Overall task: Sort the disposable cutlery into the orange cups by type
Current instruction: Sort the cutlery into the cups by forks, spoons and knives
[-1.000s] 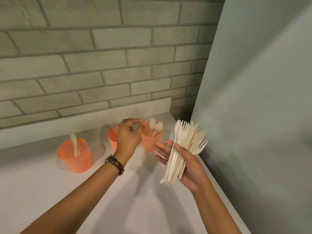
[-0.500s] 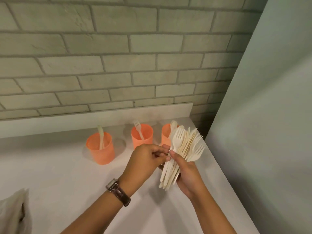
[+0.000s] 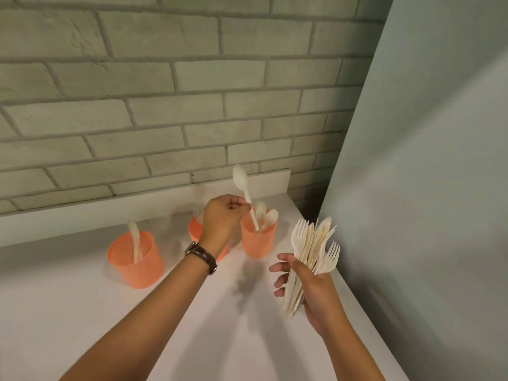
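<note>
1. The spoon: white, disposable, bowl end up, tilted slightly left. Its lower handle end sits inside the rim of the right cup. The left hand pinches the handle at approx. mid-length betw. thumb and fingertips, other fingers curled. The hand is above and just left of that cup.

2. Right cup: orange, ribbed, upright on the desk, nearest the rear right corner. It contains two more spoons, bowls up, leaning right.

3. Middle cup: orange, upright, near the right cup on its left side. It is largely hidden behind the left hand and wrist. One fork shows above the rim, tines up.

4. Left cup: orange, upright, apart from the other two. It holds one long white piece, standing, prob. a knife; type not certain.

5. Right hand: front right, fingers curled round a bundle of cutlery. The bundle is fanned at the top, w/ fork tines at both sides and other tips betw. them. Handle ends protrude below the fingers. The bundle is near the right cup, not touching it.

6. Misc.: wristwatch w/ brown strap on the left wrist. Brick wall at the rear, and a plain grey-green panel at right.
</note>
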Tool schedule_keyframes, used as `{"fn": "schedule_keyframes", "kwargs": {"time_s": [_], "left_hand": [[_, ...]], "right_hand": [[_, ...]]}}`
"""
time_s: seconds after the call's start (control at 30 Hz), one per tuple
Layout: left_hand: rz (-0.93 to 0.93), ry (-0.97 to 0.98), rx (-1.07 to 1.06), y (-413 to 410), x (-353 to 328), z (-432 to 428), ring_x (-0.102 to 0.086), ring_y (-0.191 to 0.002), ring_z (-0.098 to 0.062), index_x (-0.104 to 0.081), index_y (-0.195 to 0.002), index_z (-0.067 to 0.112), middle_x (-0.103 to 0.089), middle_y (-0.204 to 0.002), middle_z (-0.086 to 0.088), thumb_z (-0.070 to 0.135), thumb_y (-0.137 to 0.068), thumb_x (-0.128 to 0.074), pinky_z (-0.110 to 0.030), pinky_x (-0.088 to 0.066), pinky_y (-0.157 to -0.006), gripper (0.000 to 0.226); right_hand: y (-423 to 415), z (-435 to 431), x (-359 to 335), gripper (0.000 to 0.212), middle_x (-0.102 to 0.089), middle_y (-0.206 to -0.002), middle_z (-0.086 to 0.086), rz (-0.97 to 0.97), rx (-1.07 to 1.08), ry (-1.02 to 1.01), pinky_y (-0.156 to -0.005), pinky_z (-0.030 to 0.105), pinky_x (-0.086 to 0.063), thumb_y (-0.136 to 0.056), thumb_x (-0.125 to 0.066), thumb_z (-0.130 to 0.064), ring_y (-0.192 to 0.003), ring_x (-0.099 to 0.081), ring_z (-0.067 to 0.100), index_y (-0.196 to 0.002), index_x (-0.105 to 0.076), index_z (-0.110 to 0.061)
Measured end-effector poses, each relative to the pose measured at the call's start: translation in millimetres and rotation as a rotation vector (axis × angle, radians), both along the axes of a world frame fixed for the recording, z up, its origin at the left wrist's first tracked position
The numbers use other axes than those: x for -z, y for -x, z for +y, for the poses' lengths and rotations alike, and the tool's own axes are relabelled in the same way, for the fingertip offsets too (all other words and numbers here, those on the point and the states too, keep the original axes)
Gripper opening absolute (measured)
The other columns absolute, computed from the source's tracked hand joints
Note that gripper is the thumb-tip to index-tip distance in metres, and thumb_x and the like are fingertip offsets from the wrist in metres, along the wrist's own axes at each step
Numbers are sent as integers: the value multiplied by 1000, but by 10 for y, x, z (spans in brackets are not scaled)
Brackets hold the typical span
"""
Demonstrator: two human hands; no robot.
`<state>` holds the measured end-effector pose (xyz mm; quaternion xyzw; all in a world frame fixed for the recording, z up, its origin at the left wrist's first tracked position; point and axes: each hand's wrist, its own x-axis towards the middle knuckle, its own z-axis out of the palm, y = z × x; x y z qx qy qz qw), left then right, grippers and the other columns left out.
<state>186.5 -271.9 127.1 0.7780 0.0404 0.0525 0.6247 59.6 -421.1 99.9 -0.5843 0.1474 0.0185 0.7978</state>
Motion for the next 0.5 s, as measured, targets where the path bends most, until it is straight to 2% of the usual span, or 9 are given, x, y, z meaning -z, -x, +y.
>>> {"fn": "schedule_keyframes", "kwargs": {"time_s": [0.1, 0.17, 0.23, 0.33, 0.4, 0.43, 0.5], "left_hand": [[-13, -59, -46, -210, 172, -159, -60, -67, -11, -65, -72, 18, -64, -69, 6, 14, -76, -72, -3, -40, -53, 9], [35, -95, -32, -263, 312, -227, -62, -74, -16, -68, -81, 10, -66, -76, 0, 13, -77, -72, -11, -45, -59, 6], [95, -175, -1, -270, 469, -234, -65, -86, -23, -69, -93, 5, -70, -89, -7, 17, -78, -72, -22, -44, -67, 19], [79, -236, -10, -180, 565, -167, -60, -101, -21, -64, -109, 5, -65, -112, -6, 23, -81, -70, -17, -36, -75, 34], [9, -180, 17, -36, 498, -123, -62, -85, -18, -67, -105, 8, -65, -113, -8, 21, -82, -68, -9, -41, -64, 27], [-11, -119, 54, 65, 436, -110, -61, -74, -16, -69, -98, 12, -67, -107, -8, 20, -82, -68, -10, -45, -56, 18], [19, -26, 150, 317, 289, -86, -59, -64, -9, -69, -86, 19, -67, -91, -2, 19, -83, -68, -15, -50, -49, 3]], "right_hand": [[-11, -22, 26, 16, -55, -69, 12, 11, 38, -29, -56, 38, -55, -90, -57, -10, -57, -52, 22, -92, -69, 0], [-21, -31, 24, 14, -50, -67, 9, 9, 38, -55, -56, 38, -55, -90, -58, -9, -56, -51, 22, -91, -69, 0], [-31, -39, 12, 13, -50, -67, 9, 5, 35, -70, -57, 40, -56, -89, -60, -9, -57, -51, 23, -93, -68, 0], [-61, -44, 15, 21, -52, -67, 10, 1, 33, -58, -59, 43, -58, -85, -65, -10, -59, -54, 23, -103, -66, 1], [-80, -30, 11, 33, -56, -65, 9, 3, 24, -55, -58, 41, -57, -81, -68, -11, -58, -56, 22, -111, -62, 1], [-89, -16, 10, 38, -57, -64, 8, 6, 21, -55, -57, 40, -57, -80, -70, -11, -58, -57, 21, -114, -60, 2], [-106, 21, 16, 46, -59, -69, 10, 19, 19, -59, -57, 39, -55, -75, -75, -13, -59, -59, 22, -116, -58, 0]]}}
